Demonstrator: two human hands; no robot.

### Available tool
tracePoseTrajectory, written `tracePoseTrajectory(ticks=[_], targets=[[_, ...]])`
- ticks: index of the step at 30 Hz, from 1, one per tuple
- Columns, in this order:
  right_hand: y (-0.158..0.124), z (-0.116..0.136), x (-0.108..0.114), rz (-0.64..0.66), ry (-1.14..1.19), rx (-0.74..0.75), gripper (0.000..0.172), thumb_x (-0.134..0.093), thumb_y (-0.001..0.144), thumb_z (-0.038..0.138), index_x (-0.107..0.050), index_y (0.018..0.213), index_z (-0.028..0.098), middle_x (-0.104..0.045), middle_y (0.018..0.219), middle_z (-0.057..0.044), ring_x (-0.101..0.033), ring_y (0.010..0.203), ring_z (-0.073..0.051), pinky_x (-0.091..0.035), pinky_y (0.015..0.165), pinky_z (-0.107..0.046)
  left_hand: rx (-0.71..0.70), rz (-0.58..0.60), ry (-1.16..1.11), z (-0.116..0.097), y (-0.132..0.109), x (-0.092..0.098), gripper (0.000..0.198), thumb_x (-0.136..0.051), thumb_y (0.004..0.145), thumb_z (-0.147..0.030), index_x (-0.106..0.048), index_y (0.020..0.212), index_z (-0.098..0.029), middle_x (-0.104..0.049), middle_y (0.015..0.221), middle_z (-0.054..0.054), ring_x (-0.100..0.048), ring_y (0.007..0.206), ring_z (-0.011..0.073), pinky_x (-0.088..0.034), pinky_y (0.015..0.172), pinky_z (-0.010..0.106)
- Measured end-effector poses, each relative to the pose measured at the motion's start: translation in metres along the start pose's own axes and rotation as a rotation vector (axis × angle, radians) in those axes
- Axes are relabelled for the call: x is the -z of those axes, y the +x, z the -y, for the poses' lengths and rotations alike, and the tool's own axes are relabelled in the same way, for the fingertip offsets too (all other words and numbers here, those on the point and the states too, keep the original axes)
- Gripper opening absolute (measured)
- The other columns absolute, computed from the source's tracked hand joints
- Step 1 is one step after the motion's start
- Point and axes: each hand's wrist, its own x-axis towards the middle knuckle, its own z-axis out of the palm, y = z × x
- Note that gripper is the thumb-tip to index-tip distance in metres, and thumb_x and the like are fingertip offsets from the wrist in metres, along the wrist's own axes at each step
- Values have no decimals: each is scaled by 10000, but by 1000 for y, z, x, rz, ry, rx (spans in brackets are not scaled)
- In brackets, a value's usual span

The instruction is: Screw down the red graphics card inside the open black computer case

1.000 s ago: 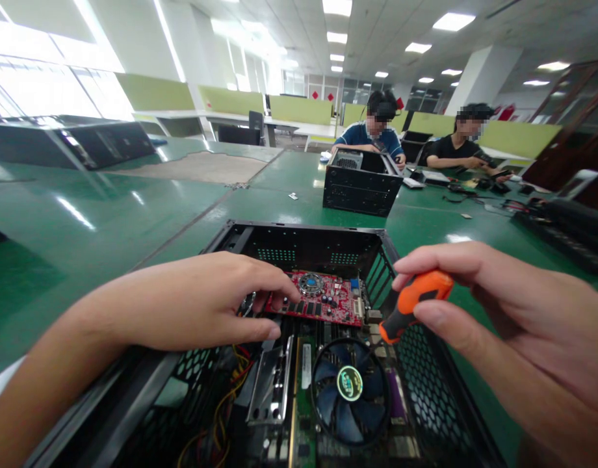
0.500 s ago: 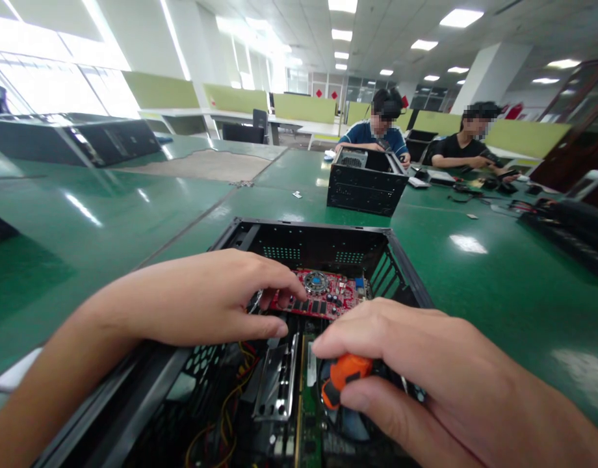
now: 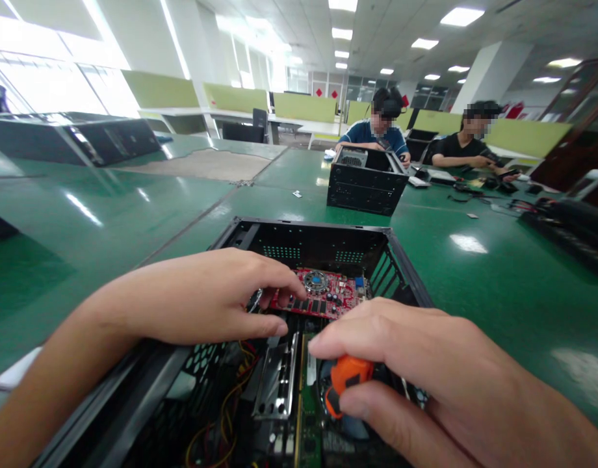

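Note:
An open black computer case [image 3: 323, 237] lies in front of me with its inside facing up. My left hand [image 3: 216, 296] reaches over its left wall, thumb and fingers apart, fingertips at the left end of a red graphics card [image 3: 338, 289]. Between thumb and forefinger, my right hand [image 3: 416, 364] holds an orange-and-black screwdriver [image 3: 352, 372] by the handle, its shaft hidden. Beneath the handle is a partly covered cooling fan [image 3: 350, 426]. Beside the fan runs a green memory stick [image 3: 306, 409], and left of that sits a shiny metal bracket [image 3: 277, 383].
Yellow and red cables [image 3: 225, 416] hang inside the case. Across the green table [image 3: 474, 292], another computer case [image 3: 364, 185] stands before a co-worker [image 3: 377, 130]. A second person [image 3: 462, 149] handles parts at right. A large black case [image 3: 75, 140] lies at far left.
The screwdriver handle has turned slightly and shifted a little to the right in my right hand's fingers. My left hand has stayed almost still.

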Motion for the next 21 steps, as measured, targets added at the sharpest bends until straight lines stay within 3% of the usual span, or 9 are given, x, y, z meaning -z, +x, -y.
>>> tracePoseTrajectory(ticks=[3, 5, 7, 9, 12, 14, 17, 21], targets=[[1, -5, -2, -24, 94, 58, 311, -769, 1358, 495, -923, 1238, 252, -957, 1028, 11, -910, 935, -154, -733, 1065, -226, 2, -1, -10, -2, -1, 1, 360, -855, 1075, -467, -987, 1400, -391, -1018, 1340, 12, -957, 1188, 330, -701, 1037, 387], [0, -7, -4, -35, 135, 83, 391, -757, 1363, 523, -914, 1153, 234, -897, 947, 1, -874, 903, -155, -707, 950, -228, 2, 0, -19, -4, -1, 2, 374, -853, 1078, -473, -986, 1418, -392, -1019, 1334, 9, -956, 1188, 325, -698, 1029, 379], [-1, -5, -4, -16, 143, 75, 343, -728, 1381, 455, -937, 1226, 231, -911, 989, -4, -891, 939, -143, -697, 959, -200, -2, -6, -26, -5, 0, 2, 380, -849, 1070, -464, -985, 1415, -383, -1020, 1325, 6, -956, 1179, 322, -696, 1020, 375], [-2, 0, -1, 10, 116, 28, 239, -717, 1363, 304, -947, 1400, 252, -1001, 1211, -10, -955, 1124, -138, -695, 1131, -173, -8, -8, -36, -6, 0, 3, 360, -838, 1066, -437, -987, 1387, -372, -1022, 1304, 2, -956, 1161, 318, -696, 1008, 371], [-2, 6, 4, 30, 47, -63, 421, -687, 1261, 150, -912, 1582, 300, -1002, 1550, 47, -960, 1398, -144, -651, 1303, -173, -15, 11, -63, -5, 1, 3, 326, -829, 1073, -395, -986, 1358, -373, -1018, 1280, 2, -953, 1135, 314, -698, 970, 358], [-1, 7, 7, 14, 10, -100, 468, -646, 1237, 147, -910, 1581, 325, -1009, 1528, 57, -982, 1358, -161, -707, 1250, -195, -11, 16, -66, -4, 1, 2, 305, -835, 1087, -403, -984, 1351, -370, -1014, 1280, 10, -950, 1136, 315, -693, 950, 353], [4, 2, 6, -103, -58, -102, 417, -590, 1244, 136, -901, 1472, 293, -1024, 1405, -12, -1003, 1242, -192, -779, 1128, -228, -6, 7, -47, -4, -1, 2, 286, -856, 1098, -439, -983, 1342, -361, -1011, 1236, 18, -945, 1101, 312, -672, 902, 352], [10, -7, 1, -190, -159, -60, 351, -550, 1248, 89, -834, 1417, 210, -1015, 1305, -82, -998, 1173, -204, -785, 1113, -259, -18, -1, -45, -3, -2, 2, 316, -882, 1086, -410, -988, 1381, -372, -1014, 1239, 5, -944, 1089, 298, -665, 923, 345]])
